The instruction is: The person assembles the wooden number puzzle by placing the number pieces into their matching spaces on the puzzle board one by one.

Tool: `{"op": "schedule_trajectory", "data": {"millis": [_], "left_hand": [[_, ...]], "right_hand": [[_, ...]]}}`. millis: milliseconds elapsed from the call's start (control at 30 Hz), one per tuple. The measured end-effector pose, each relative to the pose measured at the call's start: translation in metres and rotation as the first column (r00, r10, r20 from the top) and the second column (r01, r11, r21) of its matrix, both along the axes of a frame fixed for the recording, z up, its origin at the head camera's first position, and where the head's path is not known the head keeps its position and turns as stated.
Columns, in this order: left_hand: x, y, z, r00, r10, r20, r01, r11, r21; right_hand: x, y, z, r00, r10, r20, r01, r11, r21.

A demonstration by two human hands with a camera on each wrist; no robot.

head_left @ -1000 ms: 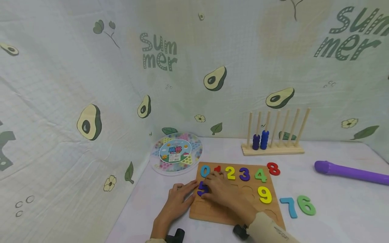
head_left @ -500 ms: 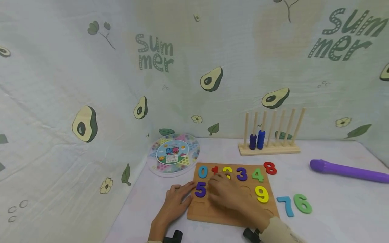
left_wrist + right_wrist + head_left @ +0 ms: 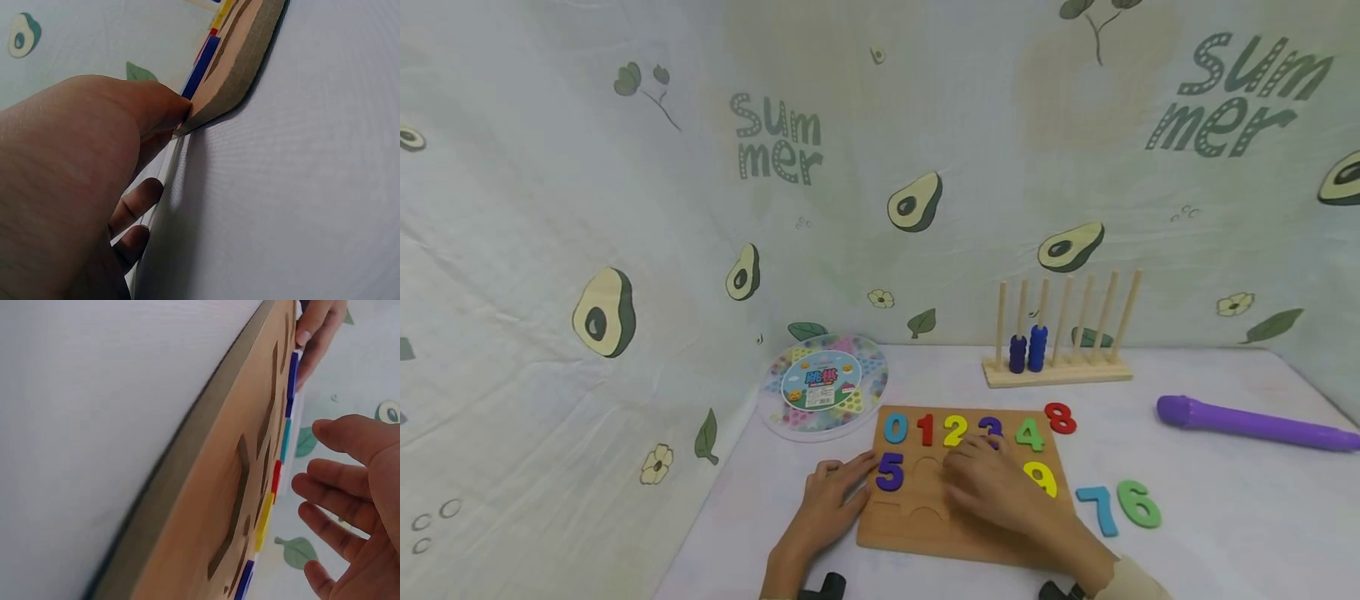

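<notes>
A wooden number board [image 3: 910, 533] lies on the table. Its top row bears a blue 0 [image 3: 887, 427], red 1 [image 3: 926, 430], yellow 2 [image 3: 956, 432], purple 3 [image 3: 991, 423] and green 4 [image 3: 1032, 435]. Below sit a purple 5 [image 3: 890, 472] and a yellow 9 [image 3: 1049, 483]. My left hand [image 3: 823, 504] touches the board's left edge with thumb and fingertips beside the 5. Over the board's middle hovers my right hand [image 3: 988, 483], hiding parts of the 3 and 9. In the right wrist view its fingers [image 3: 337, 481] are spread and loosely bent, with nothing between them.
Right of the board lie a red 8 [image 3: 1061, 418], blue 7 [image 3: 1102, 510] and green 6 [image 3: 1137, 505]. Behind stand a pegged wooden counting frame [image 3: 1060, 375] and a round game box [image 3: 820, 379]. A purple stick [image 3: 1255, 422] lies at far right.
My right hand has left the 5 and moved right across the board, uncovering the 5, 1 and some cutouts. My left hand stays at the edge. The view has shifted slightly.
</notes>
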State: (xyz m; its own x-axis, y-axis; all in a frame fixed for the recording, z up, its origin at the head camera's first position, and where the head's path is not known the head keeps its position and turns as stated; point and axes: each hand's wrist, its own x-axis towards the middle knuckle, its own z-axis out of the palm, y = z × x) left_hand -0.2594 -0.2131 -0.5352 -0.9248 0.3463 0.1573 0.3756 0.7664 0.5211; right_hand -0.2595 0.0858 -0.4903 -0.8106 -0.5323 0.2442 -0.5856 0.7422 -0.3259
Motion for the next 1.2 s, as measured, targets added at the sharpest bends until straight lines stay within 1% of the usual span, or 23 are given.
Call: {"op": "schedule_trajectory", "data": {"millis": [133, 233, 400, 600, 767, 1067, 1200], "left_hand": [[0.000, 0.001, 0.000, 1.000, 0.005, -0.003, -0.005, 1.000, -0.010], [0.001, 0.001, 0.001, 1.000, 0.005, -0.007, -0.005, 1.000, -0.009], [0.001, 0.001, 0.001, 1.000, 0.003, -0.003, -0.003, 1.000, -0.007], [0.001, 0.000, 0.000, 1.000, 0.005, -0.011, -0.006, 1.000, -0.017], [0.002, 0.001, 0.000, 1.000, -0.001, -0.027, 0.001, 1.000, -0.007], [0.001, 0.001, 0.001, 1.000, -0.001, -0.008, 0.001, 1.000, -0.004], [0.001, 0.001, 0.000, 1.000, 0.007, -0.003, -0.007, 1.000, 0.002]], "right_hand": [[0.003, 0.010, 0.002, 0.999, -0.013, 0.045, 0.013, 1.000, 0.002], [0.006, 0.019, 0.002, 0.999, -0.013, 0.050, 0.014, 1.000, -0.009], [0.010, 0.030, -0.001, 1.000, -0.018, -0.001, 0.018, 1.000, -0.007], [0.015, 0.039, -0.001, 1.000, -0.030, 0.001, 0.030, 1.000, 0.003], [0.020, 0.048, -0.003, 0.999, -0.025, -0.024, 0.025, 1.000, -0.007], [0.029, 0.065, -0.008, 0.998, -0.052, -0.041, 0.051, 0.998, -0.028], [0.031, 0.071, -0.008, 0.996, -0.049, -0.075, 0.047, 0.998, -0.036]]}}
